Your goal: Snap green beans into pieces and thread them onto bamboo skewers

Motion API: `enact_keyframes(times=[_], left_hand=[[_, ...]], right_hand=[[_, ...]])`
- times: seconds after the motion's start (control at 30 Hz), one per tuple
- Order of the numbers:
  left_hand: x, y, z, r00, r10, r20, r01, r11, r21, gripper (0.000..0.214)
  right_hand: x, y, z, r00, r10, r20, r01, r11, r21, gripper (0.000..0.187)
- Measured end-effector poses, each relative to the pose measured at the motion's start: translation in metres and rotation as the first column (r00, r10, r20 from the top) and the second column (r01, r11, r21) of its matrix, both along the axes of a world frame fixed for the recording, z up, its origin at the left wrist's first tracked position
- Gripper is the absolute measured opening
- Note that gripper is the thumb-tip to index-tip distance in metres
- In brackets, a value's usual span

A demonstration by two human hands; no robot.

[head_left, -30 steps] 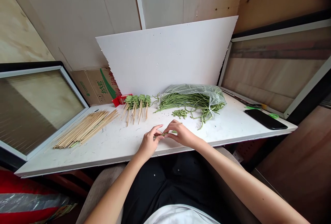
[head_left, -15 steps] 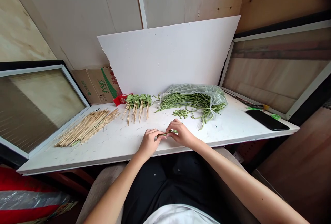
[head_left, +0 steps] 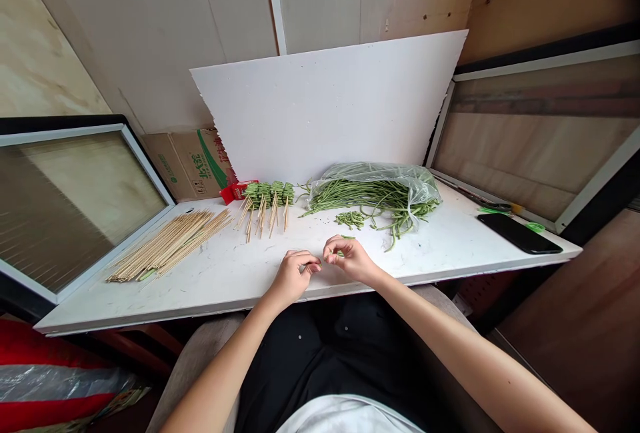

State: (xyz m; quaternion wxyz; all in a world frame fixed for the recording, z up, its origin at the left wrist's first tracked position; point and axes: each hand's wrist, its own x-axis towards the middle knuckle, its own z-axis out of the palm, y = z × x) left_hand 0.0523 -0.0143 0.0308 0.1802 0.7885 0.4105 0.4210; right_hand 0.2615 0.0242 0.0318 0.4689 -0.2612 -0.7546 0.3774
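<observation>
My left hand (head_left: 293,273) and my right hand (head_left: 350,258) meet near the front edge of the white table (head_left: 450,246), fingers curled and pinched together. Between them they grip a thin bamboo skewer with a bit of green bean (head_left: 341,254) showing by the right fingers. A pile of bare bamboo skewers (head_left: 167,246) lies to the left. Finished bean skewers (head_left: 265,201) lie fanned out behind my hands. A clear plastic bag of long green beans (head_left: 373,194) sits at the back right, with a small heap of cut bean pieces (head_left: 350,219) in front of it.
A black phone (head_left: 520,233) lies at the table's right end beside green-handled scissors (head_left: 493,207). A white board (head_left: 325,106) leans against the wall. Framed glass panels stand at left (head_left: 65,200) and right (head_left: 540,133). A cardboard box (head_left: 187,163) and a red item (head_left: 237,191) sit behind.
Both hands have drawn closer together and curled tighter; the skewer and bean, plainly visible between them before, are now mostly hidden by the fingers.
</observation>
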Motion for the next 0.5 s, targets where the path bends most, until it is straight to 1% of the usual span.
enact_keyframes(times=[0.07, 0.13, 0.2, 0.27, 0.33, 0.4, 0.43, 0.5], left_hand=[[0.000, 0.000, 0.001, 1.000, 0.012, 0.027, -0.012, 1.000, -0.004, 0.014], [-0.001, 0.001, 0.001, 0.999, 0.018, 0.031, -0.019, 1.000, 0.003, 0.014], [-0.003, 0.003, -0.001, 0.999, 0.030, 0.015, -0.030, 0.999, 0.020, 0.014], [-0.005, 0.005, -0.004, 0.999, 0.042, -0.002, -0.042, 0.999, 0.031, 0.013], [-0.006, 0.007, -0.008, 0.999, 0.044, -0.012, -0.043, 0.999, 0.027, 0.013], [-0.007, 0.008, -0.011, 0.999, 0.040, -0.019, -0.040, 0.999, 0.015, 0.012], [-0.007, 0.008, -0.012, 0.999, 0.039, -0.022, -0.039, 0.999, 0.007, 0.012], [-0.007, 0.008, -0.014, 0.999, 0.043, -0.030, -0.043, 0.999, -0.005, 0.011]], right_hand=[[0.008, 0.008, 0.002, 0.994, -0.106, 0.004, 0.106, 0.994, 0.006, 0.025], [0.022, 0.020, 0.003, 0.967, -0.244, 0.075, 0.239, 0.968, 0.074, 0.027], [0.038, 0.034, 0.002, 0.903, -0.394, 0.170, 0.360, 0.911, 0.200, 0.026], [0.055, 0.047, 0.000, 0.818, -0.513, 0.261, 0.444, 0.851, 0.281, 0.025], [0.068, 0.056, -0.003, 0.748, -0.574, 0.334, 0.496, 0.817, 0.294, 0.022], [0.074, 0.061, -0.008, 0.695, -0.618, 0.368, 0.547, 0.786, 0.288, 0.020], [0.076, 0.061, -0.011, 0.677, -0.632, 0.377, 0.563, 0.775, 0.288, 0.020], [0.076, 0.061, -0.016, 0.665, -0.628, 0.403, 0.544, 0.778, 0.315, 0.021]])
